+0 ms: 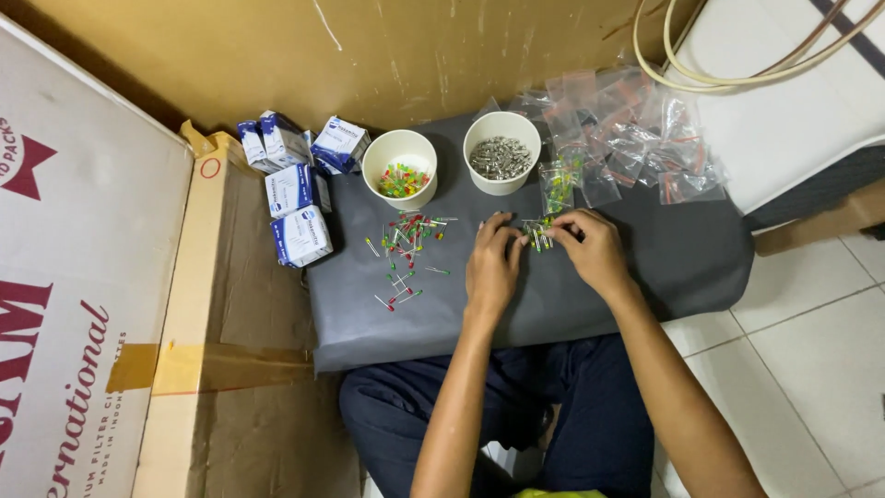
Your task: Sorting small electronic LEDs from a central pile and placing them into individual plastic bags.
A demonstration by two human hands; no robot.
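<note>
I see my left hand (491, 267) and right hand (590, 247) both pinched shut on a small bunch of LEDs (538, 235) held between them, just above the grey bench (645, 277); loose LEDs (406, 249) lie left of the left hand; I judge a light fingertip grip near the leads keeps them aligned; cup of LEDs (399, 168) sits beyond.

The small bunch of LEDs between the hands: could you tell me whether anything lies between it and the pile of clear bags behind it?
Nothing visible blocks it. Both hands, left and right, pinch the LED bunch; the nearest clear bag lies just beyond on the grey pad.
</note>
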